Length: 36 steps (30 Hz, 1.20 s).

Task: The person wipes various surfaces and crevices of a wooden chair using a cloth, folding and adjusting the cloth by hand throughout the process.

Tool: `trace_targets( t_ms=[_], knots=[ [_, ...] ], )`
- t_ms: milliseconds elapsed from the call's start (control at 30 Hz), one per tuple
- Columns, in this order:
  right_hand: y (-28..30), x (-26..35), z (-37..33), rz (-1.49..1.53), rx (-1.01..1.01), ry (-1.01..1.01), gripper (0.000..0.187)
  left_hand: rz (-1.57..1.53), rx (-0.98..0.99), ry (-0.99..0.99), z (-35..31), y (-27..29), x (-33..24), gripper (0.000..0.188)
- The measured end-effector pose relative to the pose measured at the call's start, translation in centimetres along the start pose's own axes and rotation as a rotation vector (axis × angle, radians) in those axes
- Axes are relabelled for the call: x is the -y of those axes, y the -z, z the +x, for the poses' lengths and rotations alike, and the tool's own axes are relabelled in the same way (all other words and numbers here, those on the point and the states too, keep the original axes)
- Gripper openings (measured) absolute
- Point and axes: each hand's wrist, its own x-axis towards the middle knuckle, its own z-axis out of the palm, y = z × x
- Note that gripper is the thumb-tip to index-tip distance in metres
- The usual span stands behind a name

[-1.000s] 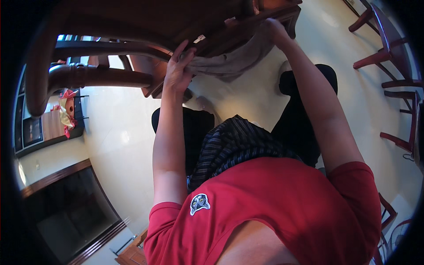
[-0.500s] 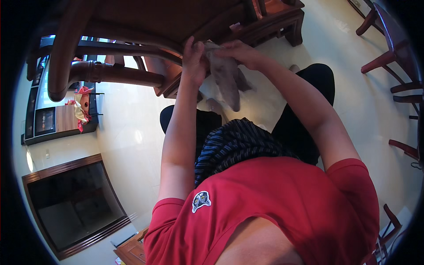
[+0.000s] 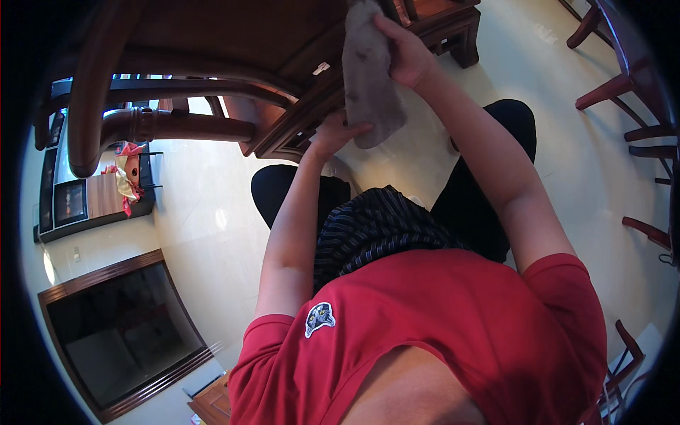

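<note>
A grey-brown cloth (image 3: pixel 370 85) hangs stretched lengthwise in front of the dark wooden chair, its lower end rounded and limp. My right hand (image 3: pixel 409 58) grips its right edge near the upper end, the thumb side lying against the fabric. Lower down, my left hand (image 3: pixel 334 136) has its thumb at the cloth's lower left edge; the other fingers are partly hidden against the dark wood. The big wooden chair (image 3: pixel 191 126), with thick rounded arms and rails, stands just beyond and to the left of both hands.
A low carved wooden piece (image 3: pixel 453 39) stands at the far right of the cloth. More red-brown chairs (image 3: pixel 609 92) line the right side. A cabinet (image 3: pixel 106 195) with red and gold decoration is at the left, above a dark framed opening (image 3: pixel 120 333). Pale tiled floor (image 3: pixel 205 212) lies between.
The cloth was bunched and dangling between both hands; now it is spread out lengthwise and raised. My right hand went up and right, my left hand lower and slightly right.
</note>
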Motion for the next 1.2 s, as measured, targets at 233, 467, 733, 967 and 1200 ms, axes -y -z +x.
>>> trace_targets(
  t_ms=[233, 467, 733, 967, 1200],
  knots=[
    [-1.3, 1.7, -0.3, 0.074, -0.074, 0.180, 0.038, -0.833, -0.237, 0.130, -1.1, -1.6, 1.0, 0.035],
    [4.8, 1.9, -0.3, -1.928, -0.267, 0.011, 0.032, -1.030, -0.431, -0.251, 0.2, 2.2, -0.1, 0.034],
    [2.5, -2.6, -2.3, -1.536, 0.368, 0.102, 0.061, 0.108, -0.133, -0.214, 0.5, 0.0, -4.9, 0.072],
    [2.5, -3.6, -1.1, -1.360, 0.387, -0.139, 0.054, -0.107, -0.210, -0.168, -0.3, 0.3, -4.6, 0.085],
    [2.4, -2.7, -1.1, -1.744, 0.356, -0.162, 0.031, -0.234, -0.221, -0.143, -1.1, 1.2, -3.3, 0.068]
  ],
)
